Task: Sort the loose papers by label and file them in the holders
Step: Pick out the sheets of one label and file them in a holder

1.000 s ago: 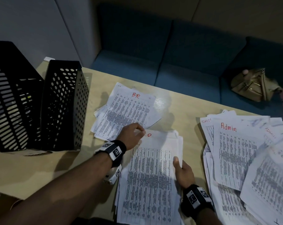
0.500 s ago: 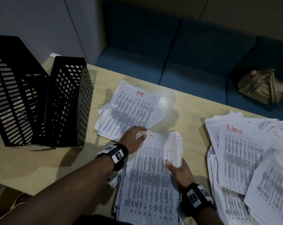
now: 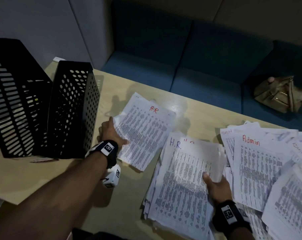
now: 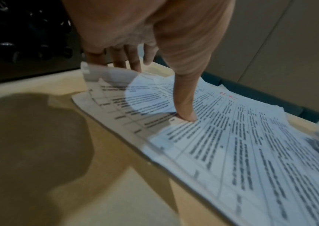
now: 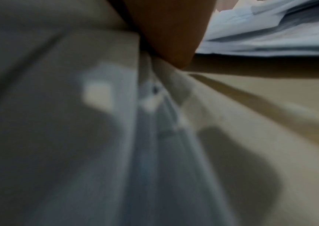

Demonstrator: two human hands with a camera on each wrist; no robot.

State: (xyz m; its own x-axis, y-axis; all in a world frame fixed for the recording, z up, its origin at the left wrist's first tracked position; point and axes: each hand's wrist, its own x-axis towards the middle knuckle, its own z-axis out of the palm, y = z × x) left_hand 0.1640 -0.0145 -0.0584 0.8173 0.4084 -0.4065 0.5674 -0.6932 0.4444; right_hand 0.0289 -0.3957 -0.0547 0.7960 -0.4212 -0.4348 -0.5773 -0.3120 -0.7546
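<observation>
**A:** What stands at the far left of the wooden table?

**B:** Two black perforated file holders side by side. The slotted holder is outermost, the round-holed holder touches its right side. Something pale shows inside through the holes; I cannot tell what.

**A:** And next along?

**B:** The left hand, just right of the round-holed holder. It grips the left edge of the red-labelled HR stack. In the left wrist view the thumb presses down on the top sheet and the fingers reach past the far edge, which curls up against them. That stack lies flat on the table, angled away from the person.

**A:** The middle?

**B:** A thicker pile, the H.R. stack, labelled in blue on a lower sheet, with a red label partly covered on the sheet above. The right hand holds its right edge: thumb on top of the printed sheet, the other fingers hidden under the paper. The right wrist view is blurred and shows only paper edges and table.

**A:** Further right?

**B:** The Admin pile, a loose overlapping spread with "Admin" in red on top, just beside the H.R. stack. Behind the table a blue sofa runs along the wall, with a tan bag on its right seat.
</observation>
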